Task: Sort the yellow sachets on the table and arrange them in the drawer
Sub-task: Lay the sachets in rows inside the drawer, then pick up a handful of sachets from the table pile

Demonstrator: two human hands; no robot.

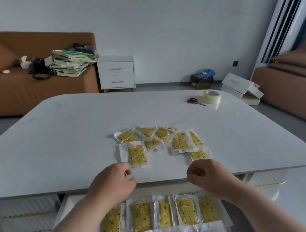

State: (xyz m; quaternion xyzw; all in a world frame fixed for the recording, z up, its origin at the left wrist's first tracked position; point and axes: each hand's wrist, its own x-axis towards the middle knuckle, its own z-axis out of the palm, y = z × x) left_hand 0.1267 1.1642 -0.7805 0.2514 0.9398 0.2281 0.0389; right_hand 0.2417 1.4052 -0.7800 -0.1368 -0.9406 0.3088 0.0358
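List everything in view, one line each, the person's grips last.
loose sachets: roughly nine, yellow, clustered mid-table
table: one, white, foreground
drawer: one, white, open under the table's near edge
drawer sachets: two rows, yellow, inside the drawer
scissors: one, red-handled, table's far right
tape roll: one, clear, beside the scissors
nightstand: one, white, against the wall
sofas: two, brown, left and right
books: one stack, pale, on left sofa
left grip: one, empty, fingers loosely curled, near a sachet
right grip: one, empty, fingers curled, over table's near edge
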